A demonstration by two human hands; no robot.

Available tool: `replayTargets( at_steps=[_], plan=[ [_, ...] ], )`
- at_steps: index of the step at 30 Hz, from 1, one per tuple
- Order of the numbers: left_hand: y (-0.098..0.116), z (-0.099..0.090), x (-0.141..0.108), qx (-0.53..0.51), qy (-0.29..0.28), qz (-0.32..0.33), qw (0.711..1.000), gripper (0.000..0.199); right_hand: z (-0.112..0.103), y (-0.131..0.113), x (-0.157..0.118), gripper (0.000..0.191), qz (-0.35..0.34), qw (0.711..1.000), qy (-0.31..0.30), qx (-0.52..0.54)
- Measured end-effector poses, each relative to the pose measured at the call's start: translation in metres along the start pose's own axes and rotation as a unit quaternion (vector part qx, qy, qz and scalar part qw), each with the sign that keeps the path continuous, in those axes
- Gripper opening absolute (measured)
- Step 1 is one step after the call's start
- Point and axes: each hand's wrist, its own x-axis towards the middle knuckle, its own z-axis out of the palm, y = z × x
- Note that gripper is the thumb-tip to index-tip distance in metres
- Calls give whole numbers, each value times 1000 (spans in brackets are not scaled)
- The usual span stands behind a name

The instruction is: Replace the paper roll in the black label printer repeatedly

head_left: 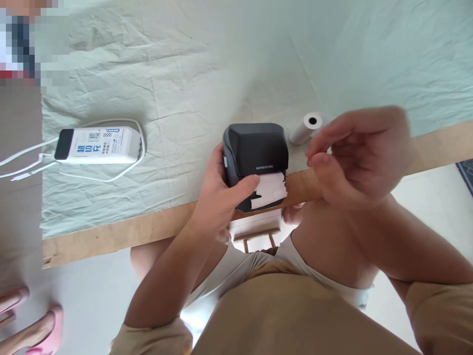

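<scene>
A black label printer [258,148] sits at the table's front edge, with torn white paper [271,190] sticking out of its front. My left hand [221,190] grips the printer's left side, its thumb lying over the front by the paper. To the right, my right hand [360,155] is raised and slightly blurred, its thumb and fingertips brought close together; whether something small is between them cannot be made out. Just beyond those fingertips, a white paper roll [303,129] with a dark core lies on the cloth.
A white power strip [99,145] with white cables lies on the left of the pale green cloth [177,88]. The wooden table edge [121,239] runs across in front of my lap. At the lower left, another person's feet in pink sandals [51,333] stand on the floor.
</scene>
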Motion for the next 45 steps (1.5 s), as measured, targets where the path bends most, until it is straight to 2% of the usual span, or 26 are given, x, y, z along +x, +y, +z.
replayTargets(
  at_steps=[1,4,6,9,16,20,23,26,31,33,36,39,42,43,45],
  plan=[
    [0,0,0,-3,-5,1,1000,60,1,0,-3,5,17,1000,-19,11],
    [2,1,-3,-13,-20,13,1000,64,4,8,-8,27,80,990,-104,57],
    [6,4,-4,-17,-15,10,1000,58,6,15,-8,40,115,977,-148,102],
    [11,10,-5,-16,4,-27,1000,47,9,25,-8,48,145,963,-185,132],
    [12,11,1,-37,-2,-16,999,51,13,30,-11,53,131,970,-183,94],
    [3,7,5,-70,-21,10,997,40,17,31,-16,48,144,969,-169,110],
    [-1,9,8,-93,12,-3,996,30,16,32,-17,41,151,963,-179,136],
    [-1,11,9,-115,50,-30,992,31,13,31,-14,40,157,955,-199,154],
    [2,13,8,-104,56,-38,992,35,10,28,-10,49,158,943,-213,200],
    [2,13,8,-107,64,-32,992,34,9,27,-10,52,163,943,-208,200],
    [1,12,8,-110,71,-33,991,32,8,23,-9,52,139,964,-169,152],
    [0,10,8,-92,68,-49,992,34,10,14,-4,48,110,984,-64,125],
    [-2,7,8,-72,82,-45,993,37,14,3,5,43,113,986,34,116],
    [-2,7,8,-69,85,-46,993,39,14,0,8,41,109,988,44,97],
    [-1,8,8,-62,79,-53,994,45,14,-4,15,32,75,997,11,21]
  ],
)
